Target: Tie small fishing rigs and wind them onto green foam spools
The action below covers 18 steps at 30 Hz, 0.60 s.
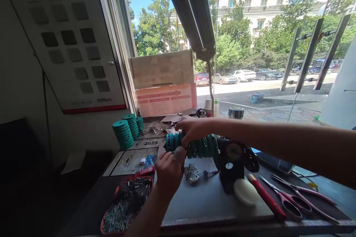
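Note:
A row of teal spools [204, 146] sits side by side on the horizontal shaft of a small black machine [229, 164]. My right hand [193, 130] reaches across from the right and closes over the row near its left part, thumb pointing down. Just below it, my left hand [170, 168] is closed with curled fingers at the front of the spools. Whatever it pinches is hidden. Beneath the row, a small round dish of silvery beads [192, 173] lies on a grey board [200, 202].
Stacks of teal spools [122, 135] stand at the back left. A red tray [151, 181] of small metal pieces is at front left. On the right lie a white oval object [246, 192], a red-handled tool [267, 198], scissors [289, 202] and pliers [306, 192]. A lamp [191, 14] hangs above.

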{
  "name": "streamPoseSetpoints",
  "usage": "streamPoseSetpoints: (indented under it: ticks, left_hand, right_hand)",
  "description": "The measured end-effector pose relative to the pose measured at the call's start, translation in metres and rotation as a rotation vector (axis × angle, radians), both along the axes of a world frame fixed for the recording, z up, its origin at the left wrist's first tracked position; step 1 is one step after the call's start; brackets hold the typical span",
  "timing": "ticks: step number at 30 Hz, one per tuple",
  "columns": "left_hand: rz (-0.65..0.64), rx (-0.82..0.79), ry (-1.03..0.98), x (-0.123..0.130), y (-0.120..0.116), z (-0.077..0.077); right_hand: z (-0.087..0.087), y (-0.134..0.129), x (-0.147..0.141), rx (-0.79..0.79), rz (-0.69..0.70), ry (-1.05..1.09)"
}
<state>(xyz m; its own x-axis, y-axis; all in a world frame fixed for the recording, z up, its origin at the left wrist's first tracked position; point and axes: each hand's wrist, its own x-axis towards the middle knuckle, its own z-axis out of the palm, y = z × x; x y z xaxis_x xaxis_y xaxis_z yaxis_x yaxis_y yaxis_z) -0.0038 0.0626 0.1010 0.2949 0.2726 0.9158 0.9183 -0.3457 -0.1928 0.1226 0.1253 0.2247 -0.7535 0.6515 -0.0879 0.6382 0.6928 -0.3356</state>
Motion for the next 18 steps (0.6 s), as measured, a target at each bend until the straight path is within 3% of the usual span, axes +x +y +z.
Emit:
streamPoseSetpoints:
  ticks: [9,18]
  left_hand:
    - [-0.013,-0.005,-0.009,-0.001,-0.003,0.002]
    - [-0.042,-0.056,-0.039,0.002,-0.004,0.002]
  right_hand:
    - [0.002,0.003,0.005,-0.122,-0.01,0.018]
    - [-0.002,-0.007,0.002,-0.023,0.029,0.098]
